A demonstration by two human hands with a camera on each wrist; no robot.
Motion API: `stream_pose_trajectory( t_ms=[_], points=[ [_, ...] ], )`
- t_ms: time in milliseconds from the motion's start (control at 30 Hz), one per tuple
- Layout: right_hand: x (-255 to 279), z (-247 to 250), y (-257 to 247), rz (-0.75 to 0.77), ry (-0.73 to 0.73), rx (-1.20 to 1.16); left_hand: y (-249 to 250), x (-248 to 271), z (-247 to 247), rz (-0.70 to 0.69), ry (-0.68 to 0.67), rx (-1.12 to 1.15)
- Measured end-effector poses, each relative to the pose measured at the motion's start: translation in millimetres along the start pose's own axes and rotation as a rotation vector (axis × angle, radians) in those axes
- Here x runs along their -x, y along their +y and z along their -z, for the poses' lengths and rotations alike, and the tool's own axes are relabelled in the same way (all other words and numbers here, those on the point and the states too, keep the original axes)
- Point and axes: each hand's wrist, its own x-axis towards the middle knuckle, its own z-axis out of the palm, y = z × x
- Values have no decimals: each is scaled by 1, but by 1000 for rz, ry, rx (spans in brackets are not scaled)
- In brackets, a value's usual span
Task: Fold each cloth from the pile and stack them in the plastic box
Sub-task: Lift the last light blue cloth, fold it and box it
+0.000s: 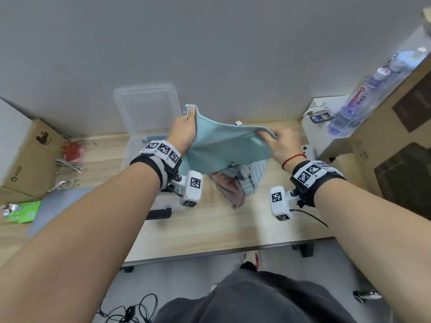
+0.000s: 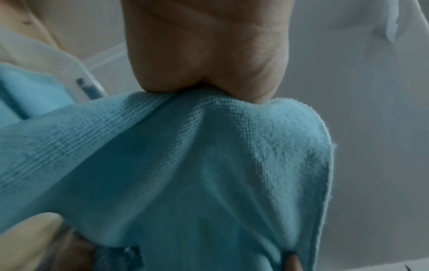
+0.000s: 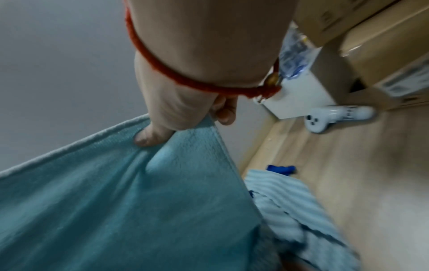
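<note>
A teal cloth (image 1: pixel 224 145) hangs stretched in the air between both hands, above the wooden table (image 1: pixel 210 229). My left hand (image 1: pixel 184 129) pinches its upper left corner, seen close up in the left wrist view as a fist (image 2: pixel 209 55) clamped on the teal cloth (image 2: pixel 185 165). My right hand (image 1: pixel 279 141) pinches the right corner; its thumb (image 3: pixel 150 135) presses the teal cloth (image 3: pixel 116 201). Under it lies the pile (image 1: pixel 242 180), with a striped light-blue cloth (image 3: pixel 290 205) and a pinkish one (image 1: pixel 227 187). The clear plastic box (image 1: pixel 147 113) stands behind my left hand, lid raised.
Cardboard boxes (image 1: pixel 391 141) and a water bottle (image 1: pixel 349 108) crowd the right side, with a white game controller (image 3: pixel 336 117) near them. Another cardboard box (image 1: pixel 30 155), red items and a green packet (image 1: pixel 23 210) sit at the left. A black object (image 1: pixel 158 213) lies near the box.
</note>
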Motion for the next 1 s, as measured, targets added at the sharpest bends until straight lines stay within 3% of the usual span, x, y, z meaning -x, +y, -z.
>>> stream_pose_trajectory(
  t_ms=[133,233,333,533,633,800,900,1000],
  points=[
    [65,-14,26,-112,-225,44,-50,44,-12,101,-217,-186],
    [105,-21,46,-176,-382,52,-76,77,-23,90,-326,-272],
    [125,-16,56,-193,-393,44,-89,94,-27,39,-357,-263],
    [112,13,45,-162,-151,12,-77,81,-17,-25,-187,-233],
    [91,29,37,-126,3,2,-62,74,-11,-38,-82,-92],
    [63,53,25,-112,153,-181,-39,65,-6,-71,80,11],
    [51,66,21,-37,252,-241,-32,60,-3,-80,142,114],
    [43,72,25,-55,324,-269,-24,65,-4,-87,155,152]
  ],
)
